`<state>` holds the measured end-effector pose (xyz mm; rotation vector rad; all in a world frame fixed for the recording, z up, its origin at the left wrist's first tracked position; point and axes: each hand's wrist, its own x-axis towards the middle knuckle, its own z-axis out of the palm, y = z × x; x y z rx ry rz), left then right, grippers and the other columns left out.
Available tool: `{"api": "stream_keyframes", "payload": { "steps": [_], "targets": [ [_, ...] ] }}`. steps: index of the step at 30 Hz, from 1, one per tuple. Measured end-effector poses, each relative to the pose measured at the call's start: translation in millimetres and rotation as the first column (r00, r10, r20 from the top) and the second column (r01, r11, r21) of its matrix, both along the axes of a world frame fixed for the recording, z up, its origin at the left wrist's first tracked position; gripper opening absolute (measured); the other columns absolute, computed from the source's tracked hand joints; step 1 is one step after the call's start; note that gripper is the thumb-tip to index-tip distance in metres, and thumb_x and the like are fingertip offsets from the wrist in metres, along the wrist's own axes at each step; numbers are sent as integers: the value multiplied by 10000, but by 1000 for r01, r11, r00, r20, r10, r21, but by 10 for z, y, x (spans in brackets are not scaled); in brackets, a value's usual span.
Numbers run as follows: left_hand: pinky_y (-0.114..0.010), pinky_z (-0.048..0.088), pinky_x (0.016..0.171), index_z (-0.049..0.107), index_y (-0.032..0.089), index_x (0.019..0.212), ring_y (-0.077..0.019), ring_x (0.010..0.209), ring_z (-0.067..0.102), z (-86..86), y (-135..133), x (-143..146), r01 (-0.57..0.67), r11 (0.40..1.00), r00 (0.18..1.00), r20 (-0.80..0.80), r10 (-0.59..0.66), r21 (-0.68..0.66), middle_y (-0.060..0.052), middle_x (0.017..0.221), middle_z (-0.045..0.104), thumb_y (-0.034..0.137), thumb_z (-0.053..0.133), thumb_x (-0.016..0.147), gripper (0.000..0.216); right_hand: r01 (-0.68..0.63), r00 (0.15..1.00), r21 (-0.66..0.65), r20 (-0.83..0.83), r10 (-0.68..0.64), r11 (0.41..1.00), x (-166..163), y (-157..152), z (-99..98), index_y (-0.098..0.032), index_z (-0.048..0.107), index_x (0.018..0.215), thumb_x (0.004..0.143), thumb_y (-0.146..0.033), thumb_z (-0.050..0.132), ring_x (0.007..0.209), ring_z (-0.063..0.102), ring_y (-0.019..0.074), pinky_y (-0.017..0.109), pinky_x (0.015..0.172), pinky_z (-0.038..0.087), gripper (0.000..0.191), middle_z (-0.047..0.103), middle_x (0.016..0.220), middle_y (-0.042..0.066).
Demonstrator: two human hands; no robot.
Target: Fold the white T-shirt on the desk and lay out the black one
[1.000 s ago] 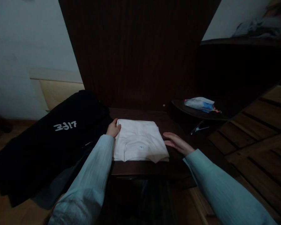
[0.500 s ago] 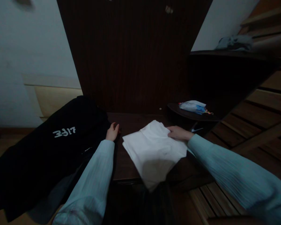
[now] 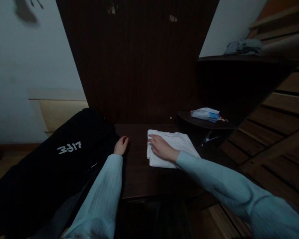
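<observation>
A folded white garment (image 3: 179, 143) lies on the dark wooden table (image 3: 137, 166), toward its right half. My right hand (image 3: 161, 148) rests flat on the garment's left part, fingers stretched out and together. My left hand (image 3: 121, 146) lies on the table at its left edge, fingers loosely curled, touching the black garment (image 3: 52, 159) with white lettering that drapes off the table's left side. Both arms wear pale blue sleeves.
A small round dark shelf (image 3: 206, 123) at the right holds a white and blue plastic packet (image 3: 206, 114). A tall dark wooden panel (image 3: 137, 59) rises behind the table. Wooden slats (image 3: 274, 132) run along the right. Grey cloth (image 3: 243, 46) lies on a high ledge.
My right hand lifted the white garment, folded it smaller and laid it down farther right on the table, then flattened onto it. My left hand came off the garment to the table's left edge.
</observation>
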<state>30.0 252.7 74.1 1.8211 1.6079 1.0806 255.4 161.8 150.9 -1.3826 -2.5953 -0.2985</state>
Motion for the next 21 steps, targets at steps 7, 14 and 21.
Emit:
{"api": "stream_keyframes", "payload": {
  "steps": [7, 14, 21],
  "targets": [
    [-348, 410, 889, 549, 154, 1037, -206, 985, 513, 210, -384, 247, 258, 939, 959, -181, -219, 228, -97, 1041, 510, 313, 471, 793, 301, 13, 989, -137, -143, -33, 990, 328, -800, -378, -206, 320, 1330, 809, -387, 471, 1312, 194, 234, 444, 1057, 200, 572, 249, 1421, 97],
    [-324, 400, 892, 575, 242, 1047, -191, 1006, 474, 225, -835, 607, 704, 686, 698, -355, -621, 184, -60, 1084, 477, 322, 542, 771, 290, 268, 857, -221, -390, -337, 938, 1188, -761, -731, -241, 511, 1183, 828, -462, 397, 1220, 380, 241, 488, 1019, 255, 434, 472, 1277, 88],
    [-295, 434, 781, 577, 185, 823, -178, 858, 525, 187, -847, 633, 566, 812, 811, -278, -515, 146, -37, 846, 539, 365, 546, 758, 194, 592, 399, -85, -833, -383, 801, 1420, -925, -734, -165, 526, 1070, 737, -500, 479, 1063, 487, 223, 403, 953, 359, 474, 531, 1133, 111]
  ]
}}
